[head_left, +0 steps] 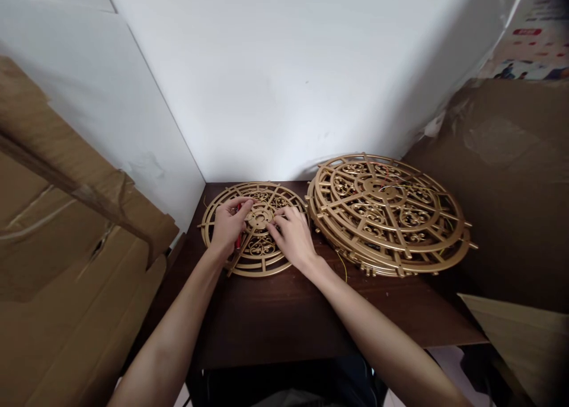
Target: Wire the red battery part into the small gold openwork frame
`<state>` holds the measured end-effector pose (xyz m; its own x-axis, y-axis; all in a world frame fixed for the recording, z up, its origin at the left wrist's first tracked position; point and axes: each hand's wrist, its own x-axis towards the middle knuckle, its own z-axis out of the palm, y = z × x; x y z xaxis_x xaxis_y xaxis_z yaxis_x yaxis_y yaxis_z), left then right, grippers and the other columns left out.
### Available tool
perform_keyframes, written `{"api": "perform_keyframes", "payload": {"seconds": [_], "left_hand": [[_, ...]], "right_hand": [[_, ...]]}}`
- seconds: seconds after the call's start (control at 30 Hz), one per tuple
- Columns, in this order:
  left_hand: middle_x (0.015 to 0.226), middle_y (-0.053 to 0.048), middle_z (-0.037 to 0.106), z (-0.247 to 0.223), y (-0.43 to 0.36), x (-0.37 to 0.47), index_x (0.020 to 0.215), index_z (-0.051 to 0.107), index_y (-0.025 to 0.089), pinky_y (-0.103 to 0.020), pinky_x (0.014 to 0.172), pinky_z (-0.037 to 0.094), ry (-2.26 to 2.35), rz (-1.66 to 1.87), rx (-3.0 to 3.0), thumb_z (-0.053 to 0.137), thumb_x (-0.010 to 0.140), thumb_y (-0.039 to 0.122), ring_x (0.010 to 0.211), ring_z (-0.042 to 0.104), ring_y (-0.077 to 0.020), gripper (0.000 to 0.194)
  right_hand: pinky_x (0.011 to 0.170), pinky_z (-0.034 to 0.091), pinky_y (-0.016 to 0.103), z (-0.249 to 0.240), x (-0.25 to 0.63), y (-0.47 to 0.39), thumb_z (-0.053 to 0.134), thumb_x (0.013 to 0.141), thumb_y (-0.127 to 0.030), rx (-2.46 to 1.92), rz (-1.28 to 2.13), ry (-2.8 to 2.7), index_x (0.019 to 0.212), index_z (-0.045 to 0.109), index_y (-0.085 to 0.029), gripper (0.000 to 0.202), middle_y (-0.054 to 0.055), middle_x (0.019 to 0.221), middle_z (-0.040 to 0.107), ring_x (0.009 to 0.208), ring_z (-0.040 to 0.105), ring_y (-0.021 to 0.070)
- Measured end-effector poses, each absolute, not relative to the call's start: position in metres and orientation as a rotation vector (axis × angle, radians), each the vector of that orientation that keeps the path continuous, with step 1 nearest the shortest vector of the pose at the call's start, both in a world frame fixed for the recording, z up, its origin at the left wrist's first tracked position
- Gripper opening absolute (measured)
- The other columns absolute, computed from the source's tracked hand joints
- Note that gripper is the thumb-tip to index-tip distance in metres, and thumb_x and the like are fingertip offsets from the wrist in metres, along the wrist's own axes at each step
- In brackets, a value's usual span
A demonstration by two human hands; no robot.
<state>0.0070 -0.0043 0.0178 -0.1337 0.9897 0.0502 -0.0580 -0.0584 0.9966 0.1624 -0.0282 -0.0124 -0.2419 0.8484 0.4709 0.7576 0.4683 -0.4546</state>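
Observation:
A round gold openwork frame (262, 272) with scroll patterns lies flat on the dark brown table (267, 324). Over its left part, my left hand (229, 223) is closed around a red-handled tool (239, 241), whose upper end is mostly hidden by the fingers. My right hand (291, 232) rests over the right part of the same frame, its fingers curved beside the central ring (259, 218). Whether a small thing lies between the right fingertips is too small to tell.
Several similar gold frames (391, 217) are stacked on the right, with thin yellow wires (344, 266) around them. Cardboard (80, 276) stands at the left, and a large brown box (511, 188) at the right. A white wall (284, 81) rises behind the table.

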Motion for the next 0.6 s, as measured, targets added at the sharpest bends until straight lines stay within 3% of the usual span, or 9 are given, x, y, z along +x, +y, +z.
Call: {"api": "perform_keyframes", "payload": {"seconds": [0.13,0.33,0.5,0.6], "left_hand": [[0.058,0.004,0.047,0.02,-0.005,0.008,0.086,0.071,0.011,-0.016,0.035,0.016,1.179,1.343,1.118,0.073,0.068,0.034,0.042,0.027,-0.0027,0.029],[0.072,-0.002,0.063,0.022,-0.007,0.009,0.089,0.071,0.012,-0.018,0.036,0.019,1.226,1.351,1.228,0.07,0.072,0.036,0.041,0.03,-0.0023,0.03],[0.08,-0.006,0.071,0.02,-0.007,0.008,0.091,0.073,0.013,-0.02,0.041,0.028,1.328,1.325,1.404,0.065,0.076,0.037,0.046,0.042,-0.0069,0.029],[0.085,-0.008,0.073,0.019,-0.006,0.008,0.091,0.074,0.014,-0.021,0.043,0.031,1.32,1.31,1.445,0.064,0.077,0.036,0.05,0.048,-0.0088,0.028]], "right_hand": [[0.088,0.046,0.041,-0.009,0.161,-0.03,0.05,0.095,-0.028,-1.146,0.19,-2.022,0.083,0.068,-0.018,0.023,0.01,0.103,0.064,0.1,0.054,0.0231],[0.09,0.048,0.038,-0.007,0.158,-0.032,0.051,0.093,-0.023,-0.777,0.293,-2.033,0.083,0.066,-0.019,0.019,0.007,0.108,0.068,0.102,0.058,0.02],[0.089,0.048,0.037,-0.007,0.153,-0.036,0.052,0.093,-0.024,-0.666,0.403,-2.169,0.077,0.064,-0.02,0.02,0.003,0.088,0.071,0.089,0.063,0.0176],[0.086,0.049,0.035,-0.004,0.151,-0.04,0.055,0.092,-0.026,-0.621,0.45,-2.169,0.083,0.066,-0.019,0.015,0.004,0.085,0.071,0.085,0.064,0.0173]]}}
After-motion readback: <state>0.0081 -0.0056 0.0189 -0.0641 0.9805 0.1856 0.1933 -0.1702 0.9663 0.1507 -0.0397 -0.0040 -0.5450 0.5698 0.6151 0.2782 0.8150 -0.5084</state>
